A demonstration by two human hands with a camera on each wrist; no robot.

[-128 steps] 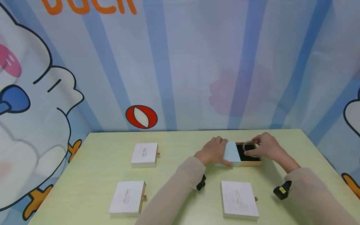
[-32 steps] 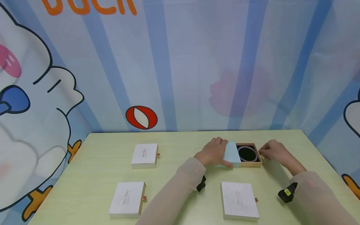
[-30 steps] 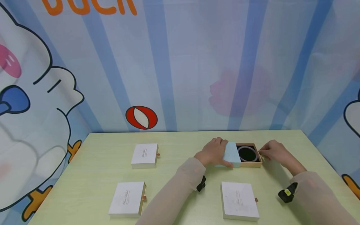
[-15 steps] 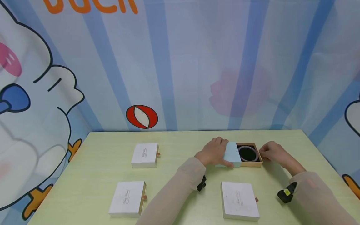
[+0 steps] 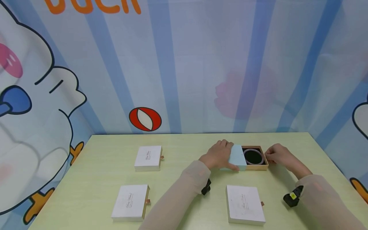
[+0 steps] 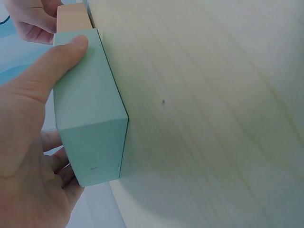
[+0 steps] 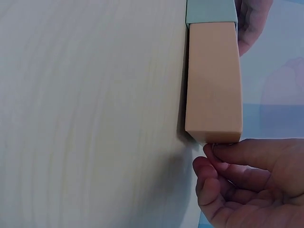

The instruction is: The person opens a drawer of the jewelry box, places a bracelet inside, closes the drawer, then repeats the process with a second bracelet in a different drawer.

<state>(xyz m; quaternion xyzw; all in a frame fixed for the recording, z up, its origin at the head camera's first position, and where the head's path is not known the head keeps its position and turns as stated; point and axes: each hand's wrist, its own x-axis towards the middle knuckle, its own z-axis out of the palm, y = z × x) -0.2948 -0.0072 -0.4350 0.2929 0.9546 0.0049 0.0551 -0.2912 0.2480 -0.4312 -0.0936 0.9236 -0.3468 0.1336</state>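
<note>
A light blue drawer box sleeve [image 5: 237, 157] lies at the back right of the table. My left hand [image 5: 219, 155] grips it across the top, thumb on the near side and fingers on the far side, as the left wrist view shows. From the sleeve's right end sticks out a tan drawer [image 7: 213, 78] with a dark lining. A pale ring-shaped bangle [image 5: 263, 158] lies flat in the drawer. At the drawer's outer end my right hand [image 5: 283, 157] pinches a pull tab between thumb and forefinger; the tab is almost wholly hidden by the fingertips.
Three white boxes with small brown tabs stand on the table [image 5: 184, 143]: one at the back left [image 5: 148, 158], one at the front left [image 5: 130, 203] and one at the front right [image 5: 245, 204]. A printed cloth backdrop [image 5: 195, 64] rises behind the table's back edge.
Some seconds ago my right hand held the bangle over the drawer. Now the bangle lies inside, and that hand is at the drawer's end. Over the last second both hands stay put.
</note>
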